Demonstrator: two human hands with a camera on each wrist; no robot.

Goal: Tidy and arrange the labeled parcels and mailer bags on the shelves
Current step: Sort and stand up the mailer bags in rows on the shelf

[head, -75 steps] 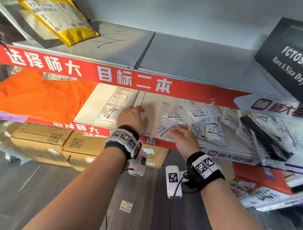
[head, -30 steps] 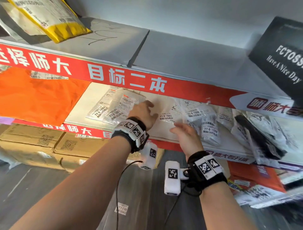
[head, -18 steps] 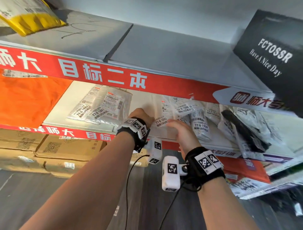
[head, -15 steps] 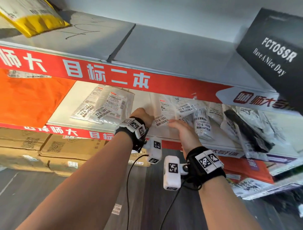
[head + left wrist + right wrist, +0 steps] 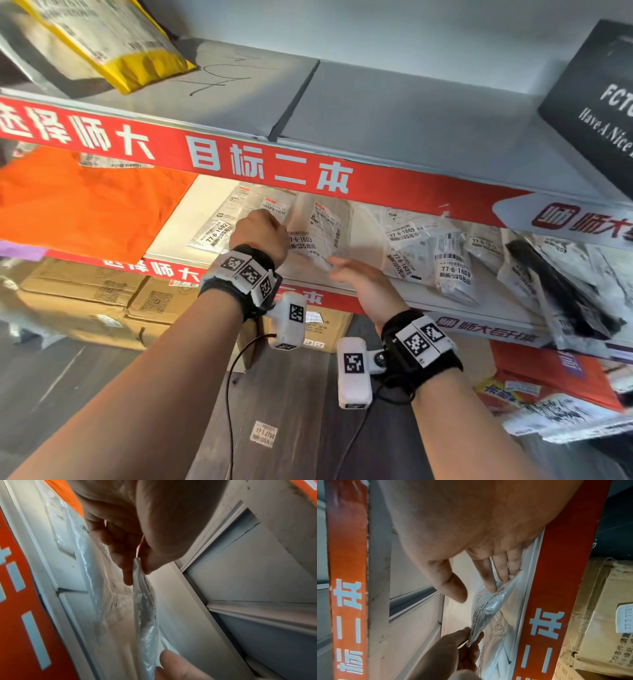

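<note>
On the middle shelf my left hand pinches one edge of a clear mailer bag labelled 77-6-1603 between thumb and fingers. The left wrist view shows that pinch on the bag, which is lifted on edge. My right hand is open, its straight fingers touching the bag's other end, thumb apart. Just left lies bag 77-6-1602 with another beneath it. A loose pile of labelled clear bags lies to the right.
An orange mailer fills the shelf's left end. On the top shelf a yellow mailer lies at left and a black box at right. Cardboard boxes stand below; more mailers lie lower right.
My left hand took hold of the 77-6-1603 bag and has drawn it left, away from the pile toward the bags at left. The right hand followed, touching its trailing end.
</note>
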